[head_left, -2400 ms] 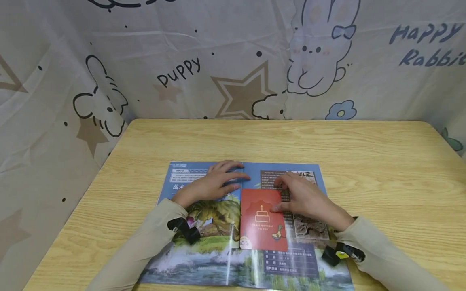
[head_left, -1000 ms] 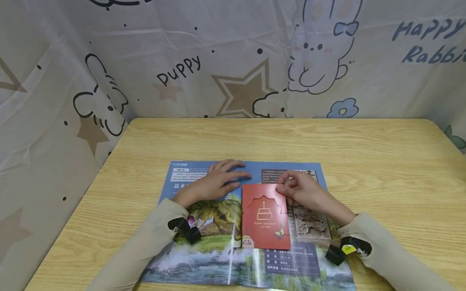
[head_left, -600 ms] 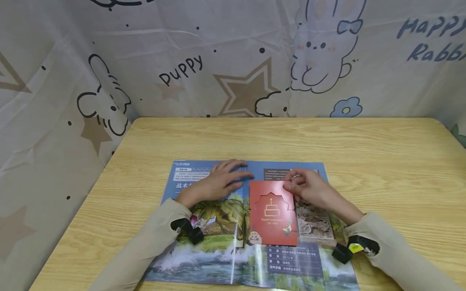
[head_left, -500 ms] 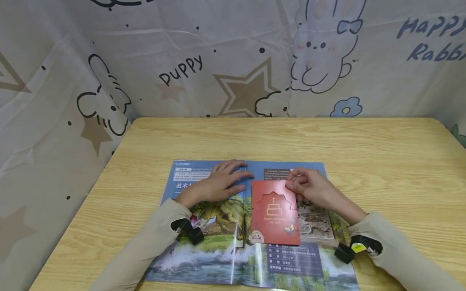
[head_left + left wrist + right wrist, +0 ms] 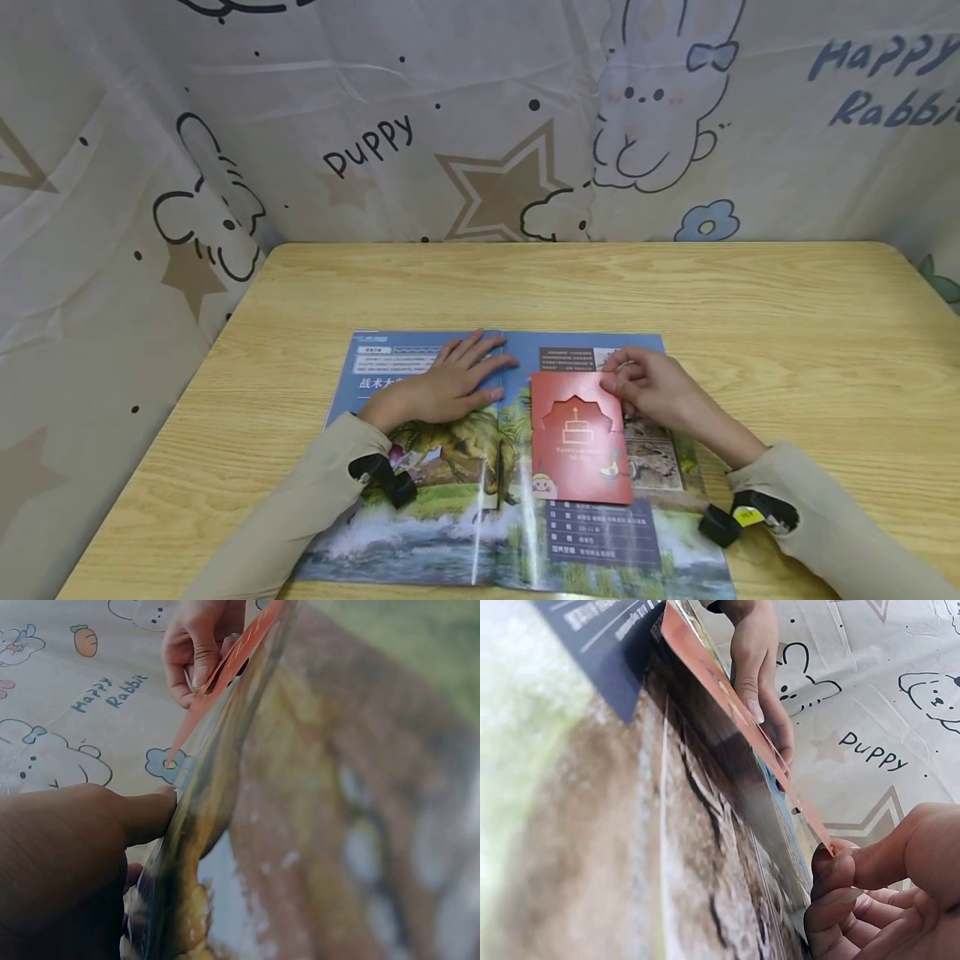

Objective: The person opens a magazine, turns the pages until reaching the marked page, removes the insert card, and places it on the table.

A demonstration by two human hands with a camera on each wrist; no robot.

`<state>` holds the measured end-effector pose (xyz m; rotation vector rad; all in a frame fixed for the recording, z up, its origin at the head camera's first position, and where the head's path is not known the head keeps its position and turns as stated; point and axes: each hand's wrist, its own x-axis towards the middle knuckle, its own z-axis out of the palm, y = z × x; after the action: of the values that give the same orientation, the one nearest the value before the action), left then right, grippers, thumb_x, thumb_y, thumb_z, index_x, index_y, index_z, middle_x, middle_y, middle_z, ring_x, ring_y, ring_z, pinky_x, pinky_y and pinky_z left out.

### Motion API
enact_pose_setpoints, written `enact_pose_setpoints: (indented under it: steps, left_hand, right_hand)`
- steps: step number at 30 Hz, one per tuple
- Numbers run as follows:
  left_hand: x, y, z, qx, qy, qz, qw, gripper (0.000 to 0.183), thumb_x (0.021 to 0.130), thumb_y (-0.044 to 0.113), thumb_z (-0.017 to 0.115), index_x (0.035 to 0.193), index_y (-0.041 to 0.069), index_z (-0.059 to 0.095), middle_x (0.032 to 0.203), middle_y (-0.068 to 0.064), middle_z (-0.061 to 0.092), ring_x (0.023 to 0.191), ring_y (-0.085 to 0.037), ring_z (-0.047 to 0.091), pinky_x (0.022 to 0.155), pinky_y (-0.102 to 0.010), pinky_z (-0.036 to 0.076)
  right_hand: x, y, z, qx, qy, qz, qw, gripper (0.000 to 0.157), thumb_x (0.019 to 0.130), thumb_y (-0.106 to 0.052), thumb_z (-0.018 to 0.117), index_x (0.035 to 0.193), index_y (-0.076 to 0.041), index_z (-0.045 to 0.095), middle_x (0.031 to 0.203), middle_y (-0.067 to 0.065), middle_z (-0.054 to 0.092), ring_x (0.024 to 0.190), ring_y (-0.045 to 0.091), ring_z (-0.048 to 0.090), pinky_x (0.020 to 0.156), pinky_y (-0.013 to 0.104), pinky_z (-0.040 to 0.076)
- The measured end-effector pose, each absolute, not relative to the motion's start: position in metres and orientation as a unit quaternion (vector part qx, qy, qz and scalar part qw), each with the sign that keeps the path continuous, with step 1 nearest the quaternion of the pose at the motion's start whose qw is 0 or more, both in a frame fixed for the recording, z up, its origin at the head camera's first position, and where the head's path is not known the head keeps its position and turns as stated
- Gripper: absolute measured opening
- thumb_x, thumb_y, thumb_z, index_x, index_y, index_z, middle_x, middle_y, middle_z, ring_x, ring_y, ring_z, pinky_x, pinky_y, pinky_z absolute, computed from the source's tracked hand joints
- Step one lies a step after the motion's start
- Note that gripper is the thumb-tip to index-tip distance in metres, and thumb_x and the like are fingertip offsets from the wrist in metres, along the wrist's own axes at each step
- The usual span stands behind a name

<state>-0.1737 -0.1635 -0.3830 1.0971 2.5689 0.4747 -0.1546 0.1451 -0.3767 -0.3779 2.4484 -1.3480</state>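
Observation:
A red birthday card [image 5: 577, 483] with a gold cake print lies over the right page of an open picture magazine [image 5: 420, 542]. My right hand [image 5: 660, 387] pinches the card's top right corner between thumb and curled fingers. From the right wrist view, the card [image 5: 712, 682] looks slightly raised off the page at that corner. My left hand [image 5: 450, 383] rests flat with spread fingers on the magazine's left page, fingertips near the centre fold. In the left wrist view, the left thumb [image 5: 146, 814] lies against the page.
The magazine lies near the front edge of a light wooden table [image 5: 585, 292]. A pale cloth [image 5: 330, 100] with cartoon prints hangs behind and to the left. Both forearms carry black wrist cameras [image 5: 386, 479].
My right hand has gripped the card's top right corner and moved the card to the right, away from the fold. My left hand stays on the left page, its fingers shifting slightly.

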Motion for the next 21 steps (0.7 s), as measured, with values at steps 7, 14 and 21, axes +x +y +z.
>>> enact_pose_setpoints:
  steps: [7, 14, 21]
  left_hand:
    - [-0.174, -0.164, -0.384, 0.376, 0.896, 0.165, 0.170, 0.051, 0.104, 0.036, 0.040, 0.150, 0.018, 0.030, 0.161, -0.013, 0.009, 0.147, -0.038, -0.005, 0.115, -0.060, 0.003]
    - [-0.174, -0.164, -0.383, 0.374, 0.896, 0.164, 0.174, 0.052, 0.103, 0.038, 0.039, 0.151, 0.020, 0.028, 0.162, -0.011, 0.007, 0.148, -0.036, -0.007, 0.116, -0.058, 0.001]
    - [-0.173, -0.165, -0.383, 0.373, 0.895, 0.170, 0.177, 0.052, 0.103, 0.037, 0.040, 0.151, 0.019, 0.029, 0.162, -0.012, 0.007, 0.147, -0.037, -0.007, 0.116, -0.059, 0.000]
  right_hand:
    - [-0.154, 0.150, -0.377, -0.117, 0.866, -0.461, 0.154, 0.019, 0.095, -0.009, 0.060, 0.107, 0.004, 0.055, 0.068, 0.005, 0.057, 0.055, 0.014, 0.053, 0.048, 0.028, 0.044]
    - [-0.155, 0.153, -0.376, -0.120, 0.862, -0.469, 0.151, 0.023, 0.095, -0.010, 0.061, 0.110, 0.006, 0.054, 0.071, 0.004, 0.058, 0.056, 0.012, 0.052, 0.048, 0.027, 0.043]
    - [-0.155, 0.158, -0.376, -0.123, 0.861, -0.472, 0.144, 0.022, 0.095, -0.005, 0.059, 0.112, 0.007, 0.055, 0.070, 0.004, 0.057, 0.054, 0.012, 0.049, 0.048, 0.027, 0.042]
